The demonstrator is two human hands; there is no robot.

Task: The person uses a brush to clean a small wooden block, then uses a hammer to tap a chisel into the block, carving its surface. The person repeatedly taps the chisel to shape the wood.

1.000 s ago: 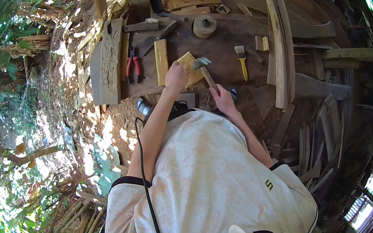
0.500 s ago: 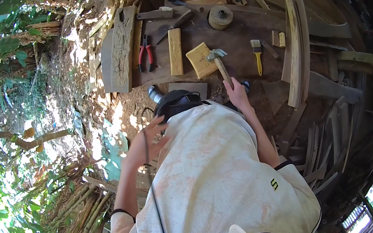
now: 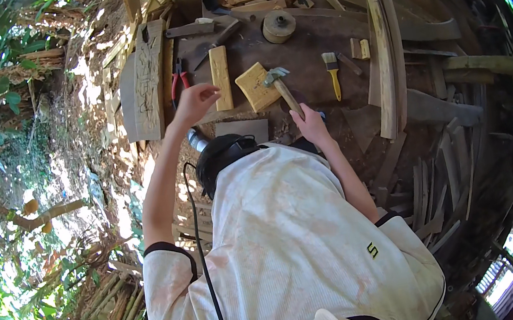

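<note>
My right hand [image 3: 311, 125] is wrapped round the lower handle of a claw hammer [image 3: 288, 96]. The hammer's metal head lies over the right edge of a squarish yellow wood block [image 3: 255, 90]; I cannot tell whether they touch. Over the near edge of the work surface, my left hand [image 3: 195, 105] has loosely bent fingers, with nothing seen between them. Its fingertips point at the lower end of an upright narrow wood block [image 3: 220, 74]. Red-handled pliers [image 3: 179, 81] lie just beyond this hand, their lower part partly hidden by it.
A yellow-handled paintbrush [image 3: 334, 78] and small wood pieces lie on the right. A round tin-like container [image 3: 278, 26] stands at the back. A carved plank [image 3: 152, 80] borders the left, long timbers [image 3: 380, 46] the right. A black cable [image 3: 202, 251] runs beside my left arm.
My left hand has moved forward from beside the black headgear to the work surface, its spread fingers now bent. The right hand keeps the hammer over the block. The whole view has shifted slightly.
</note>
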